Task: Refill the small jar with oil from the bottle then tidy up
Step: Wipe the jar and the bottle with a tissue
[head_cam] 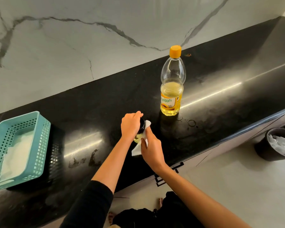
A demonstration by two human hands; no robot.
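We look down on a long black polished stone worktop [105, 102] that runs along a white marble-look wall [72, 46] with grey veins. Below its front edge are pale cabinet fronts with thin black handles [176, 167] and a pale floor [220, 178]. The stone is glossy and streaked with light. It carries dull smears [82, 160] near the front and a faint ring mark [191, 123] near the bottle's foot.

The small glass jar [139, 134] sits over the worktop near its front edge, mostly hidden between the hands. We see only part of its black lid and a strip of yellow oil through the glass, and we cannot tell whether its base rests on the stone. The left hand [132, 125] covers the lid from above, fingers curled round it. The right hand [152, 150] pinches a white paper tissue [136, 149] against the jar's side.

Behind and to the right stands the clear plastic bottle [172, 89], upright and capped in orange. It has a yellow label and is about half full of oil.

At the left a teal plastic basket [43, 145] with perforated walls holds white sheets [18, 150] and is cut off by the frame. On the floor at the right a round black bin [266, 148], also cut off, holds crumpled white paper [281, 143].
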